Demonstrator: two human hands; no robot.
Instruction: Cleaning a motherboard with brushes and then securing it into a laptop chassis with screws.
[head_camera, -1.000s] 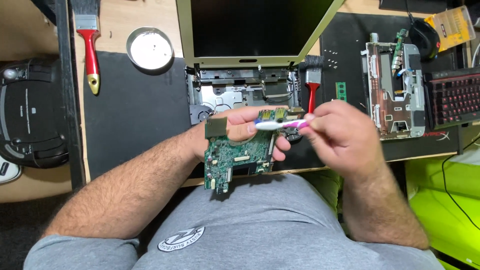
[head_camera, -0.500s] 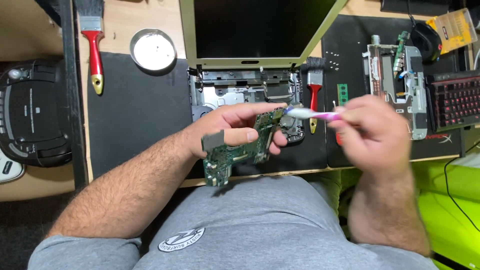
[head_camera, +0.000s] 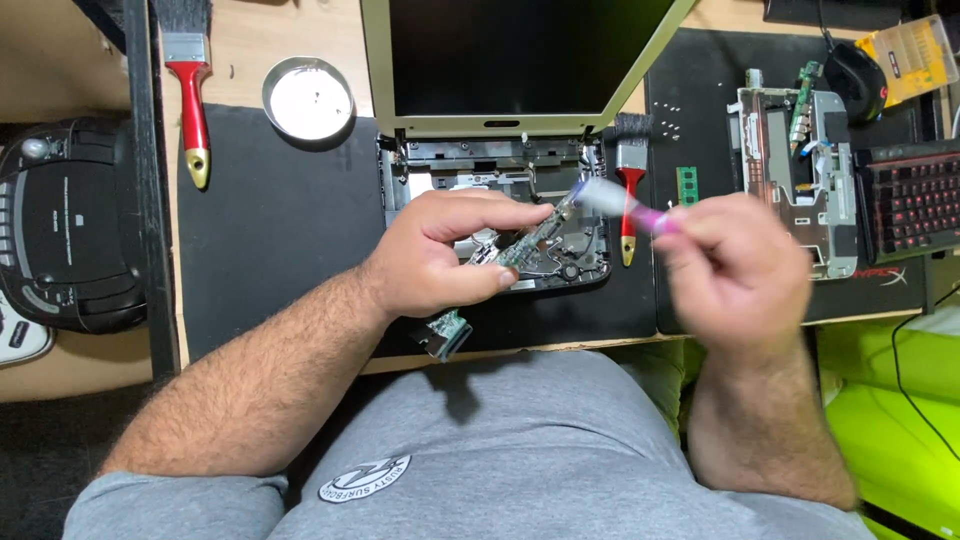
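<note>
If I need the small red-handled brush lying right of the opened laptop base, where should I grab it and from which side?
Grip the small brush by its red handle, coming from above and from the right. It lies flat on the black mat, bristles pointing away, handle end toward the person. The opened laptop base crowds its left side, and the right hand is already nearest.

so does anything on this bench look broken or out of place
The small olive-framed laptop lies opened up, its base gutted. The left hand holds its green circuit board edge-on while the right hand holds a pink-handled toothbrush against it. Nothing spilled.
</note>
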